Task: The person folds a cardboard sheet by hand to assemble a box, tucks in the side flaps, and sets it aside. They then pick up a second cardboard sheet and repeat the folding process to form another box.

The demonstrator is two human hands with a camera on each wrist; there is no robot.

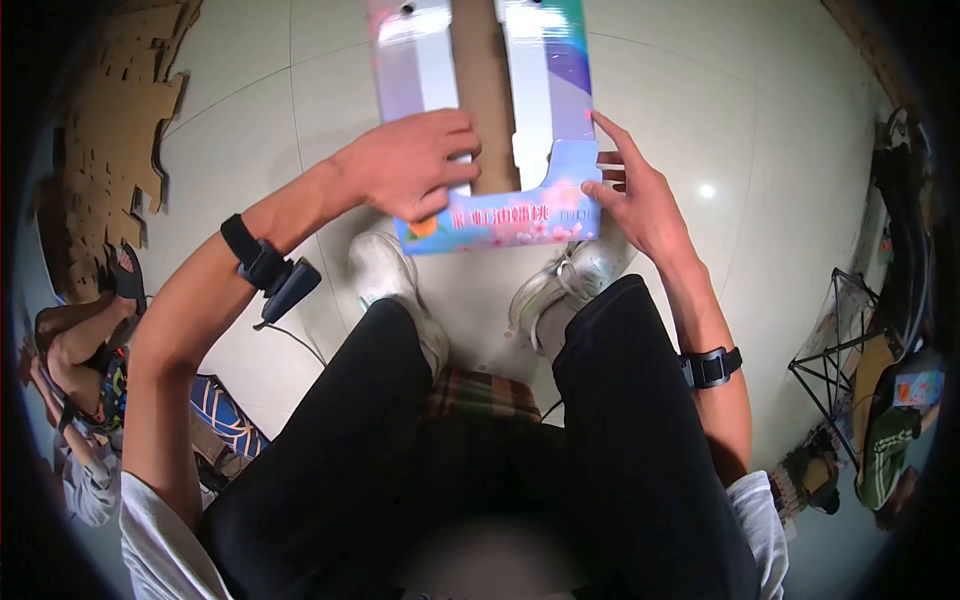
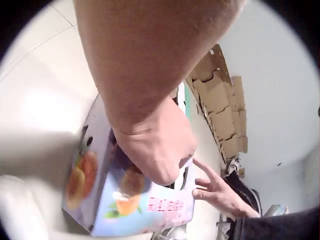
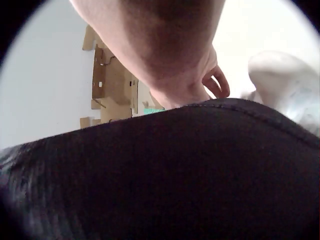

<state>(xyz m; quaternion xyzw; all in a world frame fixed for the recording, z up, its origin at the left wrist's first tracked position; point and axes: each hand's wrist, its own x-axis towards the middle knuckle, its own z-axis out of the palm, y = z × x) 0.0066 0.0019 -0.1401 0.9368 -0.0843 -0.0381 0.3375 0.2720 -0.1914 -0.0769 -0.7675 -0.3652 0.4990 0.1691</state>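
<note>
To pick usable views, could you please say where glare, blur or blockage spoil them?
Head view: fisheye bending, dark corners, glare spot on the floor. Left wrist view: blurred left hand crowds the carton. Right wrist view: trouser leg blocks most.

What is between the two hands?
The cardboard box lies between the left hand and the right hand; the head view shows it.
</note>
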